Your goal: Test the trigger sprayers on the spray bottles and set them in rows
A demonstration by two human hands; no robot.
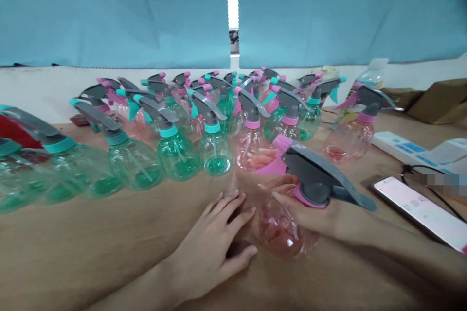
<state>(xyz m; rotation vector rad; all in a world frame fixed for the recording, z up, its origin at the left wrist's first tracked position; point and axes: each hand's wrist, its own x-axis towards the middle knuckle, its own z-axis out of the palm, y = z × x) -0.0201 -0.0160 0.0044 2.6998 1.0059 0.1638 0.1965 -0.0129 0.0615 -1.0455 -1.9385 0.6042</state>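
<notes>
My right hand (306,214) is around the neck of a clear pink spray bottle (282,233). The bottle leans slightly, with its grey and pink trigger head above my hand and some pink tint low in its body. Some of the fingers reach out behind the pink trigger. My left hand (215,238) lies flat on the wooden table, left of that bottle, fingers apart and holding nothing. Past its fingertips stand a green spray bottle (216,150) with a teal collar and another pink spray bottle (251,141).
Several green spray bottles (134,163) line the left side, with more green and pink ones crowded behind. A lone pink spray bottle (352,138) stands at right. Near it lie a white power strip (394,146), a lit phone (416,209) and a cardboard box (440,102).
</notes>
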